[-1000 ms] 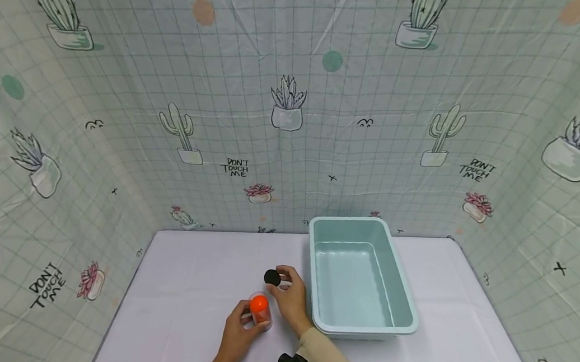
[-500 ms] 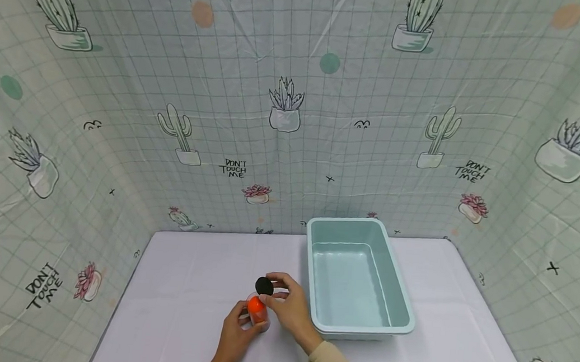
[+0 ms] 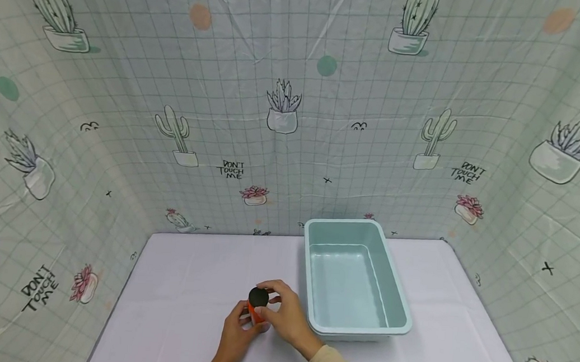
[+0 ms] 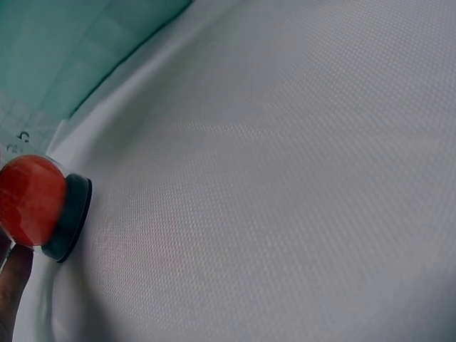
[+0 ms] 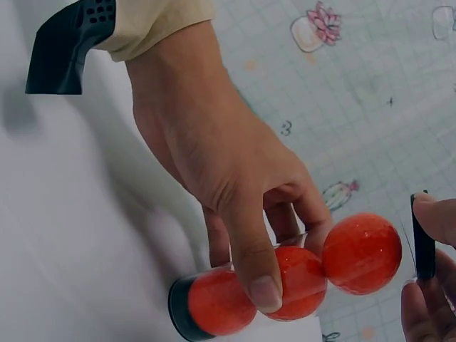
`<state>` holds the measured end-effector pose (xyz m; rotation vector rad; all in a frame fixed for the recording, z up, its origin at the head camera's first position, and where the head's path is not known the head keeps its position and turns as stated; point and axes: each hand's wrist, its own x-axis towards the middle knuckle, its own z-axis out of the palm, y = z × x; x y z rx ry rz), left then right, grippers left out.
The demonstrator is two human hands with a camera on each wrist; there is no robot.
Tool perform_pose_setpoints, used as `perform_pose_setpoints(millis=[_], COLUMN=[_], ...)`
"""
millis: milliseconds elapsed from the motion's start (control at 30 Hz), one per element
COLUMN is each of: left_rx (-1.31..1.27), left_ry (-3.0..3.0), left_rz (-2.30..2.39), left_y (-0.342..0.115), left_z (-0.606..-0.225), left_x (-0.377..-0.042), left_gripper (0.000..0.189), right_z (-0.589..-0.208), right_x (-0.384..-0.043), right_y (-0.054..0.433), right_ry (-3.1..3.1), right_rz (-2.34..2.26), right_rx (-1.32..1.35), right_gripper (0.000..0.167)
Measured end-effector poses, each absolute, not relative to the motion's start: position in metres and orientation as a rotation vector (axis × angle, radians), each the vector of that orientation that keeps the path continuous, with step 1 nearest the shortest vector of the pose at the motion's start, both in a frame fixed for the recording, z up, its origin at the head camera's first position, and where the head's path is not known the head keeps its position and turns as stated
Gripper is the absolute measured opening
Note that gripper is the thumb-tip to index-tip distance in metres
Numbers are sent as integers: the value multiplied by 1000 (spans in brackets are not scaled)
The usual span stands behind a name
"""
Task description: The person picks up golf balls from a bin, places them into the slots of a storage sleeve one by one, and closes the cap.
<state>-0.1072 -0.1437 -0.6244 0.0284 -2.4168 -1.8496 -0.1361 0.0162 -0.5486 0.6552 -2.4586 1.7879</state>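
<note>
A clear tube (image 3: pixel 257 316) holds three orange balls (image 5: pixel 362 254) in a row and has a black base (image 5: pixel 182 311). My left hand (image 3: pixel 235 335) grips it around the side, thumb across the middle ball in the right wrist view. My right hand (image 3: pixel 287 321) pinches a round black lid (image 3: pixel 259 297) at the tube's top end. From the right wrist, the lid stands at the rim beside the top ball; whether it touches cannot be made out. The left wrist view catches only the bottom ball (image 4: pixel 32 199), the base and one fingertip.
To the right of my right hand stands a pale blue-green plastic bin (image 3: pixel 348 286), with nothing in it. A white cloth (image 3: pixel 186 286) covers the table. Behind and at the sides hangs a cactus-print curtain (image 3: pixel 226 87).
My right hand has brought the black lid left and down, from beside the tube to over its top end. My left hand keeps its grip on the tube.
</note>
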Motion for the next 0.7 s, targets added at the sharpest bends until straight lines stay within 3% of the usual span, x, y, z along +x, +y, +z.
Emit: perform_pose_setpoints(millis=[700], left_rx=[1], left_ry=[-2395], left_rz=[-1826], left_y=[-144], left_z=[-628], left_x=[-109], left_gripper=[41], right_z=[-539], right_x=[-136], right_y=[17], right_ry=[-2625], right_rz=[1417], right_rx=[837], right_gripper=[41])
